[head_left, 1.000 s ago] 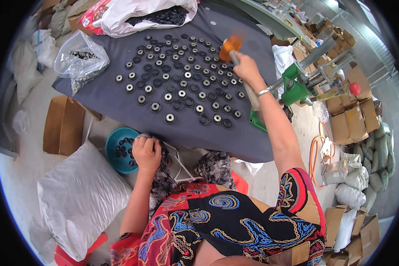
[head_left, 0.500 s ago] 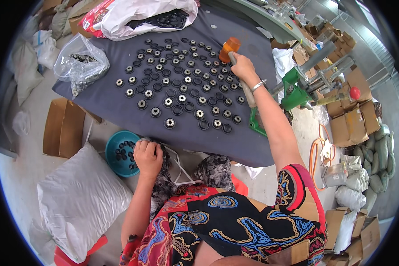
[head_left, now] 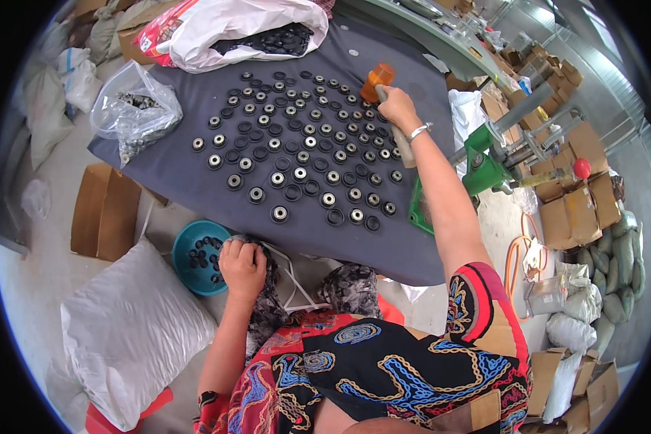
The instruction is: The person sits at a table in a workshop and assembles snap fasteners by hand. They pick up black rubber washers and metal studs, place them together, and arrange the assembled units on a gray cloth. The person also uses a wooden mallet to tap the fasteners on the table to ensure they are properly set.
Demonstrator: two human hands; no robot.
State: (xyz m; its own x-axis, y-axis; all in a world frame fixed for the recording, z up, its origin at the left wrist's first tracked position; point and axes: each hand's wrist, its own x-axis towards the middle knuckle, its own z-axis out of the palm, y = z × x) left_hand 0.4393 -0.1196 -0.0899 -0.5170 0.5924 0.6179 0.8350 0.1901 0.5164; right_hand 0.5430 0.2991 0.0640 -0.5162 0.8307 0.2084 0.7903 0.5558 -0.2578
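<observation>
My right hand (head_left: 401, 108) is closed round the pale handle of a mallet (head_left: 377, 78) with an orange head. The mallet head is over the far right end of the spread of parts. On the dark tablecloth stand several black rings, many with a metal bearing (head_left: 332, 177) inside; others are bare black rings (head_left: 292, 192). Below the table edge, my left hand (head_left: 243, 266) rests on my knee, fingers bent over it and slightly apart, with nothing seen in them. Beside it is a teal basin (head_left: 184, 269) holding dark round parts.
A white sack (head_left: 202, 40) of black parts lies at the table's far side, a clear bag (head_left: 141, 108) of metal parts at its left corner. A green press (head_left: 477, 163) stands at the right edge. A white sack (head_left: 134, 325) and a cardboard box (head_left: 105, 210) sit left.
The table and its parts appear slightly lower in the picture, as the view has shifted a little. My right hand still grips the mallet at the same spot; my left hand stays on the knee.
</observation>
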